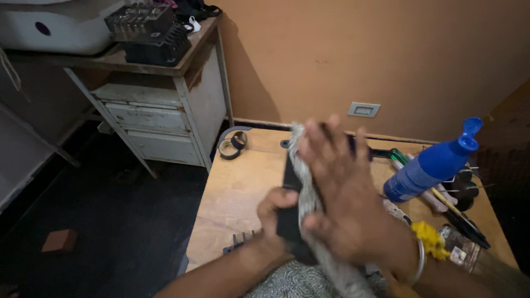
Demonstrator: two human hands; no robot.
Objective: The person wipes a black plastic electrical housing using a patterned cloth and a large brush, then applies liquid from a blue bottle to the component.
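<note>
Gripping from the lower left, the left hand (276, 212) has its fingers curled round the near left edge of a flat black panel (291, 182), thumb on the face, holding it tilted up off the wooden table (237, 187). Head view: the right hand (339, 193) lies flat and spread, palm down, pressing a grey patterned cloth (309, 204) against the panel's face; its fingers are extended rather than closed, so it pins the cloth and does not clutch it. Motion blur softens the fingertips. The panel's long axis runs from the person's lap away towards the wall, and the cloth follows that line, trailing down off the near edge. The panel sits directly between both hands; the left is on its edge, the right bears on it only through the cloth. A metal bangle and a yellow thread tassel (430, 240) sit at the right wrist. To the right, near but apart from the hands, a blue plastic bottle (430, 165) with a flip cap leans with its top to the upper right; its label is a paler band, unreadable. Beside it lie screwdrivers (411, 165) and small dark items. A roll of black tape (232, 144) rests at the table's far left corner. On the wall, a pale rectangular socket plate (364, 109). At left stands a worn metal cabinet (160, 116) with drawers.
</note>
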